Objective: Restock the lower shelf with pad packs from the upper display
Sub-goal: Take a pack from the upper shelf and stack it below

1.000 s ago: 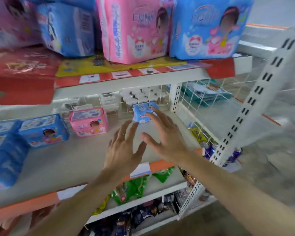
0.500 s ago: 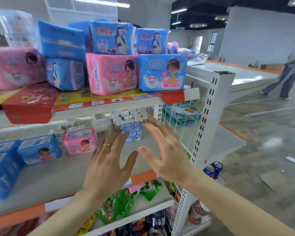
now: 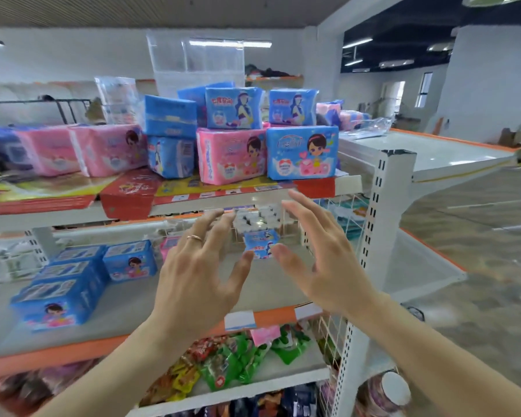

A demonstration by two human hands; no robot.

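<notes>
Head view: open gap between left hand (image 3: 193, 284), right hand (image 3: 331, 266)

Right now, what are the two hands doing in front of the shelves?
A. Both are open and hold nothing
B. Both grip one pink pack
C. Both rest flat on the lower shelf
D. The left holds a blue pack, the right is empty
A: the left hand and the right hand are raised with fingers spread and nothing between them, while the small blue pack stands untouched behind on the lower shelf.
</notes>
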